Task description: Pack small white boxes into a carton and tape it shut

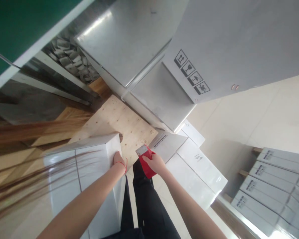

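Observation:
My left hand (118, 160) rests against the upper right edge of a tall white carton (82, 172) standing at the lower left; a red string circles that wrist. My right hand (156, 163) grips a small red tool with a grey face (145, 156), held above my dark trousers. Just beyond it lie flat white boxes (199, 169), one marked 169 by hand, and a grey labelled box (168, 146).
A plywood sheet (119, 121) lies ahead on the floor. Large grey cartons with handling symbols (191, 74) stand behind it. At the right, rows of grey labelled boxes (271, 186) sit on a pallet. A green surface (17, 30) fills the upper left.

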A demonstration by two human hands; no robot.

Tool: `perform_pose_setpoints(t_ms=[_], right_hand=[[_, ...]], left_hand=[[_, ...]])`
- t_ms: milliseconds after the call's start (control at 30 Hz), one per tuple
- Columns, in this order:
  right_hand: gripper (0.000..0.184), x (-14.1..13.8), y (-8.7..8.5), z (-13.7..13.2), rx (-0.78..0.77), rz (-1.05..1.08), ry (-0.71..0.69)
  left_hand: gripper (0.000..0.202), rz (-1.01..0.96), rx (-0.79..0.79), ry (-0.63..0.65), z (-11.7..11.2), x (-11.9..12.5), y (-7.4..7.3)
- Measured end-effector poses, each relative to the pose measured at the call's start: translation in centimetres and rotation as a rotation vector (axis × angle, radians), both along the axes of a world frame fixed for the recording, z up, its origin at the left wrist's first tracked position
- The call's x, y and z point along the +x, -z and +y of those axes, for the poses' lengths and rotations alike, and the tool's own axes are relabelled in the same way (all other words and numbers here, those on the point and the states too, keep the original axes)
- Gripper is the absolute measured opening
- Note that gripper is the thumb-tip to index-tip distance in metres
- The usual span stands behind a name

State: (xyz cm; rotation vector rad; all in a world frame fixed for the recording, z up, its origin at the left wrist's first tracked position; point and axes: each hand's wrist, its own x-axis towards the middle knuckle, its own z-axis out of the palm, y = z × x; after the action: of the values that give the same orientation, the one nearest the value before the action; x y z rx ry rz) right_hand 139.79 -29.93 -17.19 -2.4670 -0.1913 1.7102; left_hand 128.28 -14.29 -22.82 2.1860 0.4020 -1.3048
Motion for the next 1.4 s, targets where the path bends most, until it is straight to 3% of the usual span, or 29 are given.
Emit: perform_pose_setpoints(t_ms=[100,167,233,300,367,433,533,633,833,967,1133,1200,1300,1400], right_hand=[[0.031,0.0,-2.8,-1.5,0.085,0.035,0.051],[0.029,-0.2,-4.9,-2.2,0.187,0.082,0.051],[0.027,-0.8,-7.1,-2.4,0.278,0.151,0.014],[0.026,-1.7,-9.0,-2.1,0.321,0.227,-0.030],[0.026,-2.8,-10.6,-1.3,0.340,0.282,-0.086],[0.025,-4.1,-11.7,-0.2,0.366,0.298,-0.160],[0.025,-6.5,-12.9,1.8,0.415,0.303,-0.292],[0.023,-9.2,-13.8,3.7,0.444,0.336,-0.384],[0.020,-14.0,-15.0,6.9,0.257,0.363,-0.486],[0.020,-14.4,-14.4,6.5,0.161,0.323,-0.554],[0.047,-12.6,-12.9,3.0,0.014,0.187,-0.501],[0.056,-12.3,-12.7,2.1,0.001,0.118,-0.470],[0.066,-12.6,-12.7,1.7,-0.013,0.050,-0.437],[0.071,-13.2,-12.8,2.4,-0.016,0.015,-0.414]], left_hand=[[0.010,0.014,-0.070,0.042,-0.6,-2.1,-5.4],[0.028,-0.127,-0.121,-0.073,-0.2,-4.0,-9.0],[0.034,-0.340,-0.173,-0.407,0.6,-5.9,-11.9],[0.035,-0.460,-0.230,-0.786,1.4,-7.7,-13.8],[0.041,-0.438,-0.329,-1.066,1.7,-9.5,-15.0],[0.050,-0.360,-0.455,-1.244,1.4,-11.0,-15.6],[0.055,-0.281,-0.559,-1.414,0.6,-13.4,-15.9],[0.039,-0.227,-0.591,-1.560,-0.3,-15.9,-16.2],[0.031,-0.329,-0.356,-1.716,-0.3,-21.2,-17.4],[0.033,-0.417,-0.272,-1.785,4.1,-27.0,-16.3],[0.037,-0.524,-0.096,-1.831,12.7,-36.9,-11.0],[0.041,-0.577,-0.050,-1.858,15.2,-39.6,-9.1],[0.039,-0.622,-0.073,-1.873,17.5,-41.2,-7.8],[0.028,-0.720,-0.107,-1.909,18.8,-41.1,-7.7]])
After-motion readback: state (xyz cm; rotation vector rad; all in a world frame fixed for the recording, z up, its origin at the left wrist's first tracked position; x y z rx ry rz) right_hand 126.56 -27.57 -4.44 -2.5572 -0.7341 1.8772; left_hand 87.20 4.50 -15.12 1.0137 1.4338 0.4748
